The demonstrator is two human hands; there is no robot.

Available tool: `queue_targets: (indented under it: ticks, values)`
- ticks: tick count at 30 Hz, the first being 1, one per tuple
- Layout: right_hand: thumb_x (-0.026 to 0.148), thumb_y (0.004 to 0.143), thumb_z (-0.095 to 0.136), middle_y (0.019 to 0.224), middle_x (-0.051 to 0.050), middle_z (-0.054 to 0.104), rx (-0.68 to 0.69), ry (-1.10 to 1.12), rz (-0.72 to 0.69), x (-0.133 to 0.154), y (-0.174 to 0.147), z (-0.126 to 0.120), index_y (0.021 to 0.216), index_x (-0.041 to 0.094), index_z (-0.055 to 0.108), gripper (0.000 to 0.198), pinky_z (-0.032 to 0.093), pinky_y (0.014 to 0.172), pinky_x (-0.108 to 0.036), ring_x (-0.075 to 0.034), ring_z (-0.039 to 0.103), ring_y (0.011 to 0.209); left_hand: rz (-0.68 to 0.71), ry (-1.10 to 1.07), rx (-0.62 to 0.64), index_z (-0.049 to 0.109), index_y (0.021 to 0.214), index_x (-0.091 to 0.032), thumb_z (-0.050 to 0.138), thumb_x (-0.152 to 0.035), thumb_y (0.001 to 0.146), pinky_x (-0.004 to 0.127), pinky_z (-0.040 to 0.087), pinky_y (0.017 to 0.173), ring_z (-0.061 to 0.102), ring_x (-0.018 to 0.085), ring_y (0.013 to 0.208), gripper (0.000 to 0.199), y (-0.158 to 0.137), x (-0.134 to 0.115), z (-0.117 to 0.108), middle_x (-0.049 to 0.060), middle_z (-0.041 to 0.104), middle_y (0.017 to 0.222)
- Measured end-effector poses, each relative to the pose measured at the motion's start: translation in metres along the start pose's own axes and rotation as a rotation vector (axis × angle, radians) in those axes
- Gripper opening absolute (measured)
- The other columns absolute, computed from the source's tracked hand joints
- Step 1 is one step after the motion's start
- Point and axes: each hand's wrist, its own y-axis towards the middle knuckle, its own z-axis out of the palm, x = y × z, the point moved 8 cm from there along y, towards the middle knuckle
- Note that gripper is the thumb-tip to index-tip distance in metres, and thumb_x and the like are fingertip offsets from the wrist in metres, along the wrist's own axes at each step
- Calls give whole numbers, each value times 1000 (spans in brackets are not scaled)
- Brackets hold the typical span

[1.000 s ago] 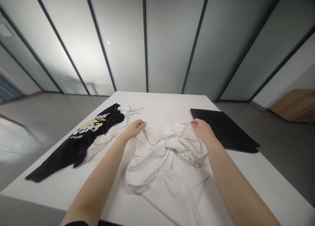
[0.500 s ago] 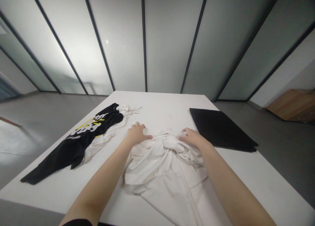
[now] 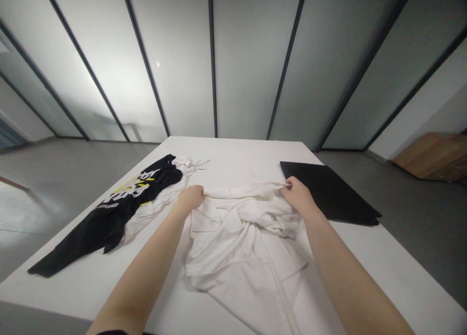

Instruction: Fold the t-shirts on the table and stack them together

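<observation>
A crumpled white garment (image 3: 241, 237) lies on the white table (image 3: 233, 155) in front of me, its kind hard to make out among the folds. My left hand (image 3: 192, 196) is closed on the left end of its far edge. At the right end of that same edge, my right hand (image 3: 296, 193) pinches the cloth between thumb and fingers. The edge runs nearly straight between both hands. Below it the fabric is bunched, and a flatter part spreads toward me past the bottom of the view.
On the left lie a black garment (image 3: 109, 218) with white and yellow print and a white garment (image 3: 155, 206) partly under it. Flat black boards (image 3: 324, 189), apparently stacked, rest at the right. Frosted glass panels (image 3: 241, 62) stand behind the table.
Both hands have gone from spread fingers on the cloth to gripping its far edge. They have moved apart, and the edge is now stretched between them.
</observation>
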Motion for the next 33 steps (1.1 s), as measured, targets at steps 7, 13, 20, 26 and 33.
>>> queue_targets:
  ticks: [7,13,20,26,33]
  values:
    - [20,76,54,71,1,56,-206,181,6,0,-1,-29,78,26,46,11,34,66,-30,-20,50,71,-103,-127,-281,66,113,-22,48,-26,101,36,52,90,71,29,112,22,-1,25,-54,13,76,114]
    - [34,79,56,79,0,61,-292,277,63,-21,5,-41,85,26,49,12,37,69,-30,-21,54,77,-364,-166,-524,64,122,-22,42,-26,101,45,52,89,68,37,111,30,-17,102,-89,18,72,120]
    - [30,76,62,75,-4,65,26,186,138,-27,10,-1,88,25,58,14,43,65,-32,-23,59,72,-266,4,-368,65,132,-19,60,-26,90,53,51,100,64,43,124,42,-9,93,-71,23,71,125]
    - [35,75,66,65,-2,64,220,460,392,-32,-12,35,145,24,49,73,47,51,-35,-23,56,49,33,-355,454,30,162,-27,74,-29,80,31,59,62,73,22,67,94,-9,13,20,2,76,81]
    - [34,77,58,76,-3,70,248,848,362,-19,-11,40,118,27,60,42,51,54,-31,-23,65,62,44,-360,370,51,150,-24,73,-29,78,27,54,53,69,20,57,76,-7,6,30,-2,68,63]
